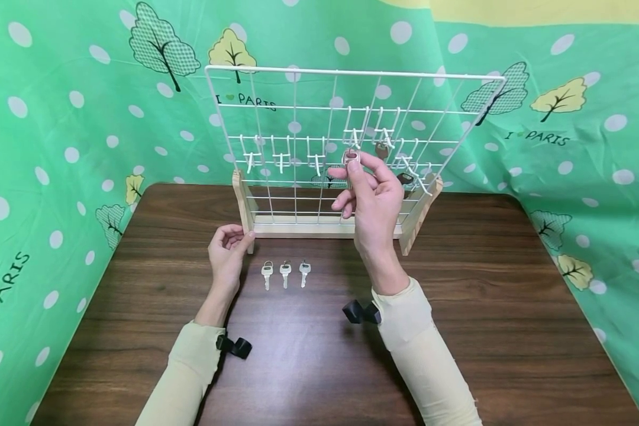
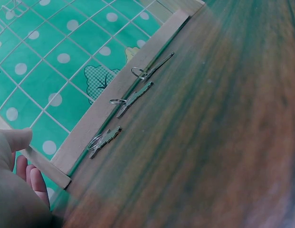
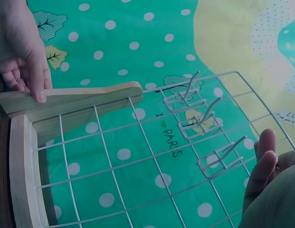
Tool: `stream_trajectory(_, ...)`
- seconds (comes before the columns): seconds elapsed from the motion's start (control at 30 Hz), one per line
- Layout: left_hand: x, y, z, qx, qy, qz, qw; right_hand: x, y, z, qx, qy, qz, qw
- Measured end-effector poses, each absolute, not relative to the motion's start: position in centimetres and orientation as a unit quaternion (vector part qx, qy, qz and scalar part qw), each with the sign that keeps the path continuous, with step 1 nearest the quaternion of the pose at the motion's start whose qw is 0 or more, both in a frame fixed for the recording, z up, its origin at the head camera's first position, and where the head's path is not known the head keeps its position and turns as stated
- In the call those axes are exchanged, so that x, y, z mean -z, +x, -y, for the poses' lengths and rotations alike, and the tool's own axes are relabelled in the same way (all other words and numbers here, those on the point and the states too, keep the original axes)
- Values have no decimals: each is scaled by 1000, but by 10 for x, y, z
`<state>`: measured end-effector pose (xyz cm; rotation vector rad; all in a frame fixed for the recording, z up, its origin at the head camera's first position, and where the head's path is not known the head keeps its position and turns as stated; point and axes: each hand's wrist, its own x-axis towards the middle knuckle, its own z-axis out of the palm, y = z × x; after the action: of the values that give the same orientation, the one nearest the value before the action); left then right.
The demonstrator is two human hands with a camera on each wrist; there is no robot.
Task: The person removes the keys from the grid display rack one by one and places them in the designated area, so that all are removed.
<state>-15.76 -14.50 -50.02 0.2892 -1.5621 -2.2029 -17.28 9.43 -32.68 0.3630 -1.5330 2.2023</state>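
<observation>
My right hand [image 1: 378,204] is raised in front of the wire grid rack, pinching a key [image 1: 351,157] by its head between thumb and forefinger. The key is just below an upper white hook [image 1: 354,137]; the hand hides most of its blade. My left hand [image 1: 228,254] grips the rack's left wooden foot [image 1: 249,228], thumb on the near side and fingers curled beyond it. In the right wrist view, that thumb rests on the wooden side piece [image 3: 90,92]. Three silver keys with rings, a left key [image 1: 267,274], a middle key [image 1: 285,274] and a right key [image 1: 305,274], lie on the table.
Two keys, an upper key [image 1: 381,150] and a lower key [image 1: 404,178], hang from hooks on the right. Three bare hooks, one of them a left hook [image 1: 251,155], line the grid's left half. A green patterned cloth [image 1: 85,106] surrounds the brown table [image 1: 298,355].
</observation>
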Motion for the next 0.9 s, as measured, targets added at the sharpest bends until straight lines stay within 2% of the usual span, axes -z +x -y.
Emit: stream_trajectory(0.9,501,-158,146,789,105,568,211,321,-168,-93,-794,141,542,237)
